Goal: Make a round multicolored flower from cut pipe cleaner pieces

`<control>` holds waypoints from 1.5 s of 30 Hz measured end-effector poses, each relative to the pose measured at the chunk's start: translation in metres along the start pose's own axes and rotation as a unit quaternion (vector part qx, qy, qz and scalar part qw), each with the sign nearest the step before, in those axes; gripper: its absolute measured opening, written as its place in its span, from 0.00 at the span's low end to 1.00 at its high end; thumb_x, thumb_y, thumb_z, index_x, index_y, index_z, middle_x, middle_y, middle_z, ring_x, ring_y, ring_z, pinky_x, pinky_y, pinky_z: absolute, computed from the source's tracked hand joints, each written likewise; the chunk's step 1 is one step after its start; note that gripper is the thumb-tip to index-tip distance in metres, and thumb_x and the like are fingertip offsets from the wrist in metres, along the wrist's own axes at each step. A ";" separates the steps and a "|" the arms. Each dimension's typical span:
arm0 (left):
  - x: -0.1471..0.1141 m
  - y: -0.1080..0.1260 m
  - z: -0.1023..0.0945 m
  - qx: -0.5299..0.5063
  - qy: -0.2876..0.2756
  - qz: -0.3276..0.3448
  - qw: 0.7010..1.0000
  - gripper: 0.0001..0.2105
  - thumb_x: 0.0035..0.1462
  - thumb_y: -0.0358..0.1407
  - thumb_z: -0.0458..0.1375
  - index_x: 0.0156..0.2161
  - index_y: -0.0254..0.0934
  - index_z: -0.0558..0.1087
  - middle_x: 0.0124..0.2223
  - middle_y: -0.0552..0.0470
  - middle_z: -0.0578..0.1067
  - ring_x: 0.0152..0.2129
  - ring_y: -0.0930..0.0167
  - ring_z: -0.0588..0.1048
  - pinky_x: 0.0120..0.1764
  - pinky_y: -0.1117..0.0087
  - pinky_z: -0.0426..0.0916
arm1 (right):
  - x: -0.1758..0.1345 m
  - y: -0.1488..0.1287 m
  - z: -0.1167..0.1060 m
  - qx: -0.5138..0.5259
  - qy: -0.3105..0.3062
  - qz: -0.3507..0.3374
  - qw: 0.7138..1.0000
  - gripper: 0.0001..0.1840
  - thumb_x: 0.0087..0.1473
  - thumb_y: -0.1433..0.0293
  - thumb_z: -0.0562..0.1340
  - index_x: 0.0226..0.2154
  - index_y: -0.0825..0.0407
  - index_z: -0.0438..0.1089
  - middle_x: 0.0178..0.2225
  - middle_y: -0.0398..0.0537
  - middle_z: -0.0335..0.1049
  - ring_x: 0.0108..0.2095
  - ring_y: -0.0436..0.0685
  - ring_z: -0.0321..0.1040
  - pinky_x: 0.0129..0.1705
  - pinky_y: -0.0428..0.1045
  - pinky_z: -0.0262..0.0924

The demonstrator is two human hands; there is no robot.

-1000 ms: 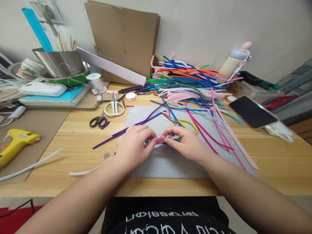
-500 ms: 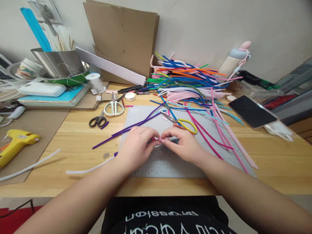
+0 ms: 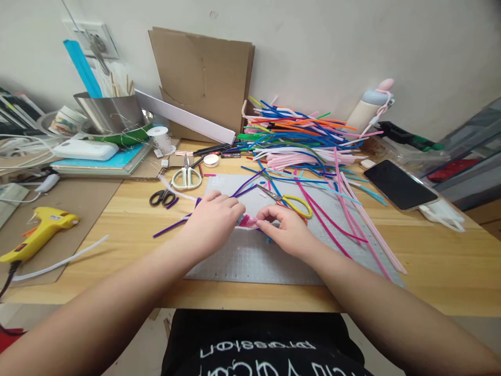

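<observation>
Over the grey cutting mat (image 3: pixel 219 269), my two hands hold a small piece of bent pink and white pipe cleaner (image 3: pixel 248 222). My left hand (image 3: pixel 213 222) is closed around its left end, with the fingers partly hiding it. A white pipe cleaner (image 3: pixel 178 189) sticks out beyond that hand, with a purple bit near it. My right hand (image 3: pixel 284 230) pinches the right end between thumb and forefinger. Yellow-handled scissors (image 3: pixel 297 204) lie open just behind my right hand. Purple pipe cleaners (image 3: pixel 168 228) lie to the left.
A pile of coloured pipe cleaners (image 3: pixel 301 130) lies at the back. White-handled scissors (image 3: pixel 187 178) and black-handled scissors (image 3: pixel 162 198) are left of the mat. A yellow glue gun (image 3: pixel 47 230) rests on cardboard at far left. A phone (image 3: pixel 399 184) lies at right.
My left hand has turned and shifted slightly left, showing more of the pink piece between the hands. The white pipe cleaner's free end has swung from the near side to the far side.
</observation>
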State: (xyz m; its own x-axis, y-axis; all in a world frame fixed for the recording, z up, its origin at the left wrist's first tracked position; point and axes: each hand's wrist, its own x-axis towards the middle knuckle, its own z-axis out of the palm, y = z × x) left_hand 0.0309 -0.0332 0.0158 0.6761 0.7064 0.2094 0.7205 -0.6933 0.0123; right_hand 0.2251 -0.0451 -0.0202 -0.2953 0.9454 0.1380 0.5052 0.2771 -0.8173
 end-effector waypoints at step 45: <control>0.003 0.008 0.016 -0.228 0.036 -0.091 0.969 0.06 0.55 0.32 0.52 0.29 0.36 0.69 0.30 0.52 0.72 0.29 0.71 0.70 0.33 0.70 0.63 | 0.002 0.001 -0.008 0.070 -0.029 0.066 0.995 0.02 0.50 0.74 0.56 0.30 0.53 0.64 0.29 0.45 0.72 0.32 0.52 0.69 0.34 0.47 0.62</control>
State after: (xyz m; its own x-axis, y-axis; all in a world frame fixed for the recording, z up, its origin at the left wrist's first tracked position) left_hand 0.0406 -0.0344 0.0009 0.5192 0.8230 0.2305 0.6735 -0.5601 0.4824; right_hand 0.2315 -0.0420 -0.0161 -0.2833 0.9590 -0.0047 0.4257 0.1213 -0.8967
